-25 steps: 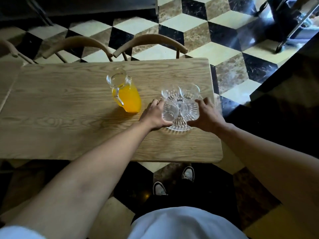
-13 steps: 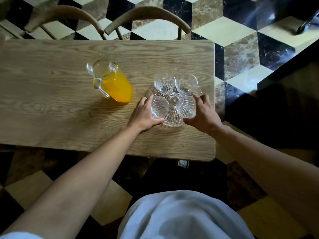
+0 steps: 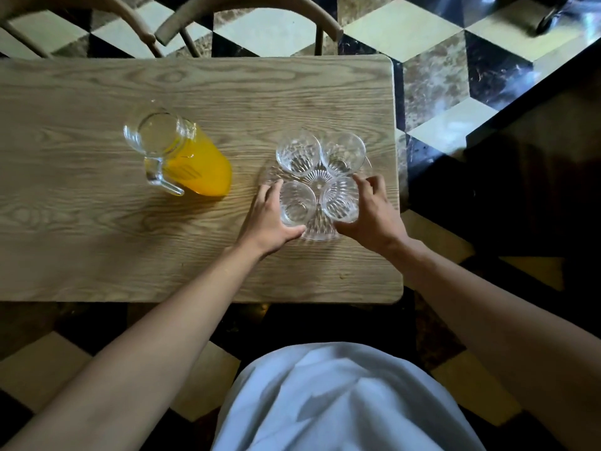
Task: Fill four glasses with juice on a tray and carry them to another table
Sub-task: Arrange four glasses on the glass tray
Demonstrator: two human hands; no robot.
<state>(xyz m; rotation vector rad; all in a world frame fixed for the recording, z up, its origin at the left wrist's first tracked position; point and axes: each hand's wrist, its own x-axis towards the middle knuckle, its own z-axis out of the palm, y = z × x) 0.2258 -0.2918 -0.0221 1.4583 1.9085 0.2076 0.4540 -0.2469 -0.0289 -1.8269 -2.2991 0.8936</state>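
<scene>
A clear cut-glass tray [image 3: 320, 235] sits near the right end of the wooden table [image 3: 97, 242]. Several empty clear glasses stand on it, among them a near left glass [image 3: 296, 203], a near right glass [image 3: 340, 198] and a far left glass [image 3: 298, 154]. My left hand [image 3: 268, 216] holds the tray's left side, thumb curled at its near rim. My right hand [image 3: 374, 216] holds the right side, fingers curved round the rim by the near right glass. A glass jug [image 3: 192, 164] about half full of orange juice stands left of the tray, handle toward me.
The table's right edge [image 3: 397, 190] lies just beyond the tray, with a patterned tile floor [image 3: 432, 76] past it. Two wooden chair backs [image 3: 247, 11] stand at the far side. My white garment [image 3: 341, 402] fills the lower view.
The view has tilted down and come closer over the table. Both hands stay on the tray's sides. Tray and jug have not visibly shifted on the table.
</scene>
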